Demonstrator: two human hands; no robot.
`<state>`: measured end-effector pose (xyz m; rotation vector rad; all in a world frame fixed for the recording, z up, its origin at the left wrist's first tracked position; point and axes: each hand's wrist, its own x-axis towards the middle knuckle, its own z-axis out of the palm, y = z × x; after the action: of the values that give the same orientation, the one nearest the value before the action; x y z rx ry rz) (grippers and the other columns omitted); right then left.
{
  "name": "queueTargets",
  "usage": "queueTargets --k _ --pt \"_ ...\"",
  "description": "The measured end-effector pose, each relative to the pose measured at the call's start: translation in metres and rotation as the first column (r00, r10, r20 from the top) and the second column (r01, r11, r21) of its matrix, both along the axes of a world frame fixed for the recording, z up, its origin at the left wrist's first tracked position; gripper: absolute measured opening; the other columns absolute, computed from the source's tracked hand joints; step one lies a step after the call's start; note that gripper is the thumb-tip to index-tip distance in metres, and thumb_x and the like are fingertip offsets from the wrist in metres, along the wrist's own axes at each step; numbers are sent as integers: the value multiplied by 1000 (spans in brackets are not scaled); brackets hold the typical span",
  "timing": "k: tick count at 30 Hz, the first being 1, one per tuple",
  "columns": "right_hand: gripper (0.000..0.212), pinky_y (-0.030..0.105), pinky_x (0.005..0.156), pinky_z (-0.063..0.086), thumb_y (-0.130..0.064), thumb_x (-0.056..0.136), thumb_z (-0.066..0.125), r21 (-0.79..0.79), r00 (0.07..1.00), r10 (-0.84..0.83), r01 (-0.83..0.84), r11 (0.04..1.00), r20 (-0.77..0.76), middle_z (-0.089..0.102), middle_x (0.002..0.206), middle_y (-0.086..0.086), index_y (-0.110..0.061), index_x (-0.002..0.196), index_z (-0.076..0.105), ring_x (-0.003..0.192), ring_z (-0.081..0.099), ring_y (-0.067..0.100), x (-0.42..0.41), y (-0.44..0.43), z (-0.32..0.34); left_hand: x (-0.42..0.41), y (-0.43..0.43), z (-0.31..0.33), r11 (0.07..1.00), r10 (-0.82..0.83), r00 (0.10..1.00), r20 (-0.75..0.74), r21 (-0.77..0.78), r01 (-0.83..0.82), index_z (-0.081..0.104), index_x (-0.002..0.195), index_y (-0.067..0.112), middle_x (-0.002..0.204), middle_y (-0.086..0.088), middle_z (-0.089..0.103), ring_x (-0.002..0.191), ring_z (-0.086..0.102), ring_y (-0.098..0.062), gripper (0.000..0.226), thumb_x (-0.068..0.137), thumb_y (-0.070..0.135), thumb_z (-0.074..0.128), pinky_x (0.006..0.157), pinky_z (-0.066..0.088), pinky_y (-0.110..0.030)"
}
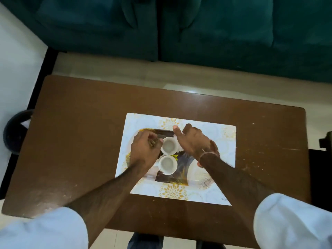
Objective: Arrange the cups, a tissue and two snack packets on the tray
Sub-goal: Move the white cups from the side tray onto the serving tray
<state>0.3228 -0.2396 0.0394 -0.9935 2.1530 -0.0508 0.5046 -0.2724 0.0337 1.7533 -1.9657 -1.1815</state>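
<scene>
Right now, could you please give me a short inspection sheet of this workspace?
Surface: brown wooden table, scuffed, pale specks toward its right side.
Job's things: white tray with gold flowers lies on the table; two white cups stand upright and look empty, side by side at its middle; dark snack packets lie under and around them; a pale sheet, maybe the tissue, lies at the tray's near right.
Clutter: nothing seen off the tray.
Grippers: left hand closed on a packet's edge; right hand open, thumb up, beside the far cup.
Cables: nothing seen.
Surroundings: green sofa beyond the table, pale floor, dark round object at left.
</scene>
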Motion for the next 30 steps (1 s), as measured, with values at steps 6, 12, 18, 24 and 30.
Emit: queueTargets --k 6,12,18,24,30 --pt "55 49 98 47 -55 94 47 -325 999 44 -43 945 -4 55 135 8 -20 136 48 120 55 34 -49 5 67 -62 -34 66 977 -190 981 21 -96 192 64 110 22 112 2 61 109 56 -21 28 86 35 66 94 48 -42" --pt "56 46 104 45 -43 96 54 -484 998 15 -43 874 -60 46 147 11 -14 142 40 127 50 34 -116 -1 175 -141 -70 180 910 -307 948 86 -265 318 60 126 21 126 1 59 119 50 -19 42 89 40 64 101 43 -37" --pt "58 40 112 39 -40 96 57 -597 990 -129 67 799 -62 38 154 8 -16 146 38 136 44 26 -197 20 271 -236 -70 285 820 -424 899 106 -376 431 54 136 20 136 -3 55 126 46 -21 54 88 41 64 107 40 -40" --pt "61 48 113 39 -40 95 58 -649 954 -282 153 745 -99 35 155 6 -18 147 37 139 41 25 -287 87 331 -338 -24 343 714 -563 818 118 -428 554 42 147 20 149 -2 45 137 37 -20 66 88 41 65 112 31 -40" --pt "60 44 115 37 -39 95 58 -634 893 -431 260 728 -129 36 155 7 -17 146 38 140 39 26 -375 180 338 -442 53 351 596 -697 691 190 -382 706 31 153 22 158 -4 35 143 31 -25 76 89 45 63 114 29 -45"
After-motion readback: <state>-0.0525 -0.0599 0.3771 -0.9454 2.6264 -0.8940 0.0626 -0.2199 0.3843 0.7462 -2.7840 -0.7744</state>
